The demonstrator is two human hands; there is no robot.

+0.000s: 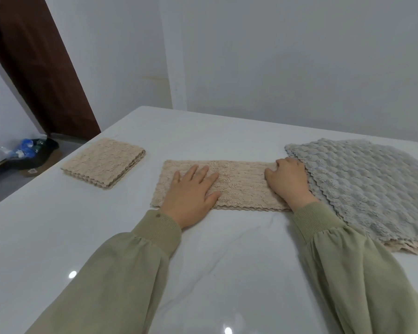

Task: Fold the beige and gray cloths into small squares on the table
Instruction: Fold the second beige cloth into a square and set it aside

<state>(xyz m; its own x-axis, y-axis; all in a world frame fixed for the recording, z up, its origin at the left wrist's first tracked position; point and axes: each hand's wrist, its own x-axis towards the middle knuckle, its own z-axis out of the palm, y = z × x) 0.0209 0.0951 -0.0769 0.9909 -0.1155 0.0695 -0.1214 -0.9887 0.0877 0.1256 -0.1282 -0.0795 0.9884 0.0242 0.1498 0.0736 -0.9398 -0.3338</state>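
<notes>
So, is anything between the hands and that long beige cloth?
Nothing visible. The left hand lies flat on the beige strip, and the right hand grips its right end, beside the gray cloth.

Pale gray walls (275, 56) meet in a corner behind the glossy white bench (106, 237), faintly veined and dotted with small light reflections. At left, a dark brown door (41, 68) stands above gray floor (0, 186), where blue and black bags (32, 148) lie on cardboard (44, 163).
</notes>
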